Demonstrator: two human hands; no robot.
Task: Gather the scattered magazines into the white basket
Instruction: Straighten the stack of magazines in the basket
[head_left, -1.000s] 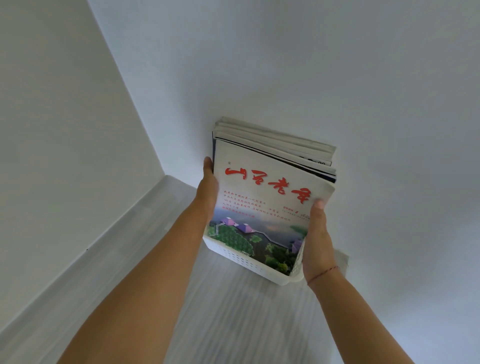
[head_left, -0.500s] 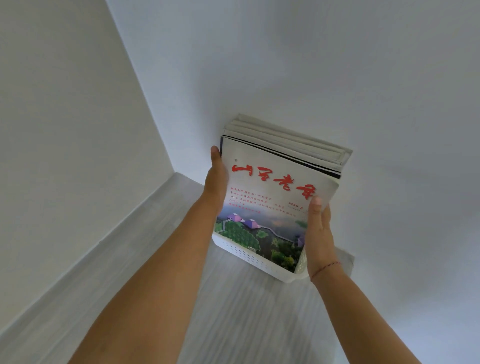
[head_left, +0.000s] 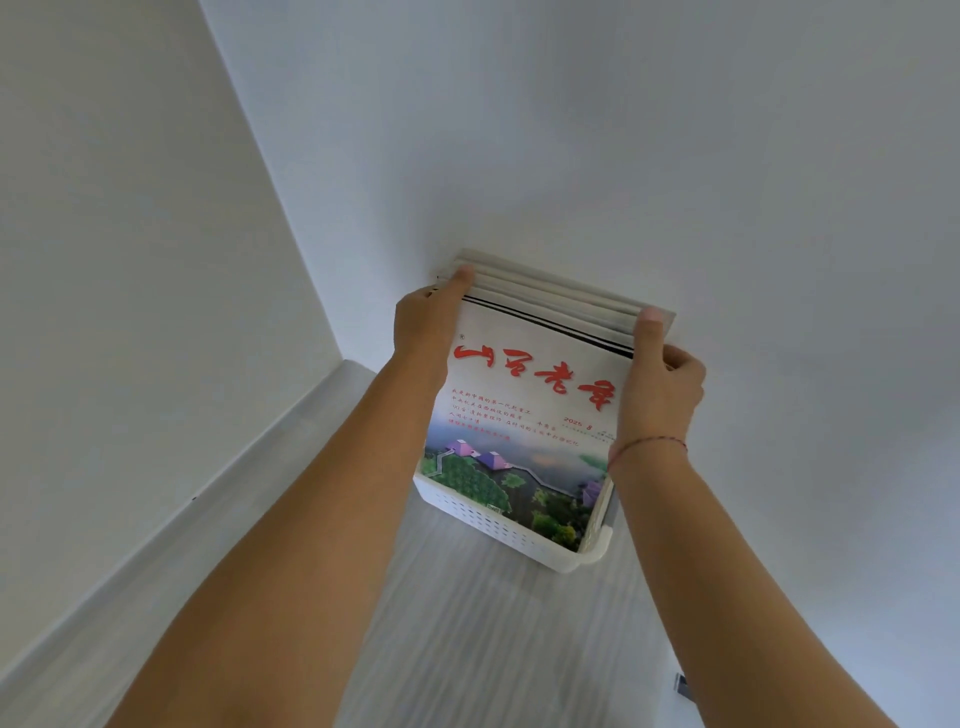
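Almost done, by the look of it: magazines (head_left: 524, 415) standing up in the white basket (head_left: 493, 525), bottoms down inside, tops poking well above the rim. Leaning back toward the wall (head_left: 623, 156) behind, maybe touching it, hard to tell. Several in the pile, front one with red writing and a picture of green trees and purple roofs.

Left hand (head_left: 423, 322) clamped on the top left corner of the pile, one finger lying over the top edges. Right hand (head_left: 662, 379) clamped on the top right corner, thumb up against the edges. Hands apart, one on each side, pile held between them. Red string around the right wrist.

Basket down on the pale floor (head_left: 467, 649), close to the corner of the room. Nothing else seen inside but magazines, though the front cover hides most of the inside.

No loose magazines anywhere on the bit of floor in sight. Left to do, most likely: square up the pile, let go, check for more out of view
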